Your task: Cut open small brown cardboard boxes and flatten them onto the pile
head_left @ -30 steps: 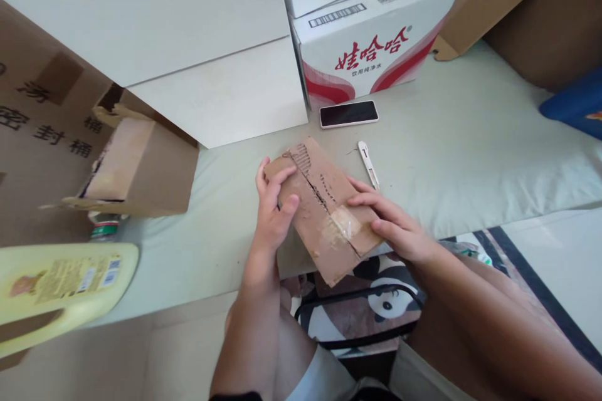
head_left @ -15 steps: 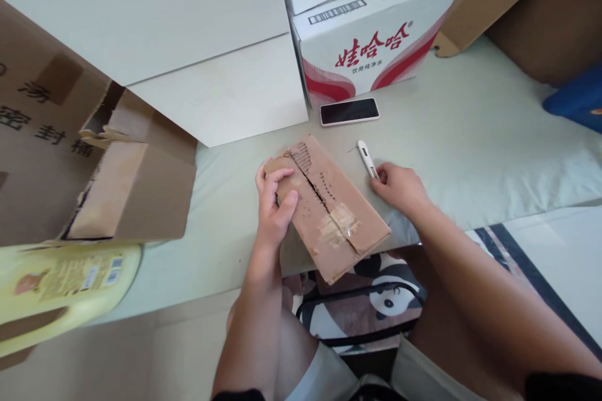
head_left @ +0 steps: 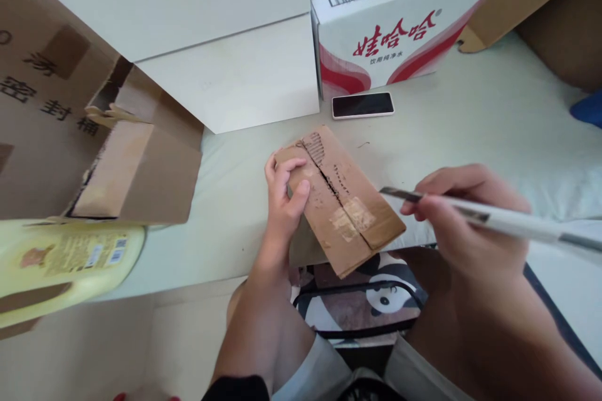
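Observation:
My left hand (head_left: 288, 197) is closed on the upper left end of a small brown cardboard box (head_left: 350, 197), thumb on top. A dark split runs along the middle of the box's upper face, crossed near its lower end by a patch of clear, crinkled tape. In my right hand (head_left: 475, 225) is a white utility knife (head_left: 505, 218), held between thumb and fingers. Its dark metal tip points left, close to the right edge of the box; whether the two touch, I cannot tell.
Behind the box lies a phone (head_left: 363, 105), in front of a white and red carton (head_left: 399, 44). Plain white boxes (head_left: 244, 81) stand at the back. At left are a torn carton (head_left: 155, 169) and a yellow jug (head_left: 117, 257). A panda-print bag (head_left: 350, 307) shows below.
My right hand has picked the utility knife up off the cloth and brought it nearer to me, tip towards the box. My left hand keeps its grip. The view has shifted slightly.

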The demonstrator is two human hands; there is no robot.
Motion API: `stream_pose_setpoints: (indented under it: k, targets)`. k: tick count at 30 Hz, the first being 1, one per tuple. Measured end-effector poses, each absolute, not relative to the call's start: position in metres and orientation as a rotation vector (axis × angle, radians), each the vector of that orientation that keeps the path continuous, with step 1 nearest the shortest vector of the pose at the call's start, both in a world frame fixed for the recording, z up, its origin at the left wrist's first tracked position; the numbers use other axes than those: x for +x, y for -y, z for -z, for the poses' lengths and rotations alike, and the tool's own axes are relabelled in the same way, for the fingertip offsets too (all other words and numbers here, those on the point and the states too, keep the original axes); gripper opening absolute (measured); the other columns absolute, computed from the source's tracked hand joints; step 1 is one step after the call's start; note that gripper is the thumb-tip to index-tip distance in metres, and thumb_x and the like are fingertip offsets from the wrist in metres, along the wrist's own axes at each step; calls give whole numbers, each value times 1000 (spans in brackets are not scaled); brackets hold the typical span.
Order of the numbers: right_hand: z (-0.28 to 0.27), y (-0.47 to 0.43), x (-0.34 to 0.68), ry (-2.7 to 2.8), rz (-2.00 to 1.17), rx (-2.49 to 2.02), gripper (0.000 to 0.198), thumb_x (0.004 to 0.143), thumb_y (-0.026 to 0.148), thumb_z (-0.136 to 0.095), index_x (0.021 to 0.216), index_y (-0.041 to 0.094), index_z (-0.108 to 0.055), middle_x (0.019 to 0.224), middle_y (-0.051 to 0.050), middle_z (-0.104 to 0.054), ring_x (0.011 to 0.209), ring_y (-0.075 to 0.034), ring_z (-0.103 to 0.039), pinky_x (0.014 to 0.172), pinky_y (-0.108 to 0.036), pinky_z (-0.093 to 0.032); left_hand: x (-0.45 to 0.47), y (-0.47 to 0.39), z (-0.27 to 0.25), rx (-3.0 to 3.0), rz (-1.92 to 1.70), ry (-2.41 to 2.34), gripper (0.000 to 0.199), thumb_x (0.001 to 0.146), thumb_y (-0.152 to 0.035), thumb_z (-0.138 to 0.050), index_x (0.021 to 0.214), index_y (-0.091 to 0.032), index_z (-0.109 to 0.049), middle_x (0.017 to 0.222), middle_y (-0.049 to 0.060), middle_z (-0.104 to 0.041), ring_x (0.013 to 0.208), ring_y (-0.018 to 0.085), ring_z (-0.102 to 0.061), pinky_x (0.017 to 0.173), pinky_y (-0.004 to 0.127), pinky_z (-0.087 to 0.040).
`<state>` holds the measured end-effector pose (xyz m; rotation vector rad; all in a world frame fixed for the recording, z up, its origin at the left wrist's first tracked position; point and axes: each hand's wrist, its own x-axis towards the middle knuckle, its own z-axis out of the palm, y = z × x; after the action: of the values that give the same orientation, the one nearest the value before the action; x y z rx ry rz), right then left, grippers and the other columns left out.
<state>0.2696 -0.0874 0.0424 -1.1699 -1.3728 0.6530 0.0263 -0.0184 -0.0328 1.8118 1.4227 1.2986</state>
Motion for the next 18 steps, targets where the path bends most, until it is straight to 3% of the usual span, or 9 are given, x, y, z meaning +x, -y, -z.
stream_pose_setpoints:
  k: [5, 10, 15, 18]
  targets:
    - [-52, 96, 251, 1886, -516, -1227, 7, 92, 21, -67, 87, 26, -67, 70, 1, -71, 57, -14, -64, 52, -28, -49, 31, 23, 32, 1811, -1301, -1473, 49, 90, -63, -53, 116, -24, -64, 137, 12, -48, 146, 33, -36, 126, 54, -26]
    - [-38, 92, 248, 1932, -372, -1196, 11, 92, 15, -65, 90, 26, -67, 79, -1, -73, 66, -16, -66, 65, -32, -53, 33, 23, 34, 1814, -1326, -1458, 50, 90, -64, -51, 116, -23, -65, 135, 12, -48, 144, 32, -38, 126, 52, -28]
    - [-30, 89, 245, 2036, -229, -1110, 13, 90, 14, -68, 96, 25, -67, 87, -3, -77, 70, -17, -68, 66, -34, -53, 33, 24, 35, 1792, -1337, -1412, 51, 91, -65, -52, 117, -23, -65, 137, 13, -46, 145, 33, -37, 125, 53, -29]
    - [-30, 87, 240, 2056, -140, -1138, 9, 90, 15, -68, 90, 24, -65, 85, -4, -76, 71, -19, -66, 66, -34, -52, 33, 24, 34, 1789, -1340, -1419, 49, 91, -64, -53, 116, -23, -65, 136, 12, -46, 144, 32, -39, 125, 53, -29]
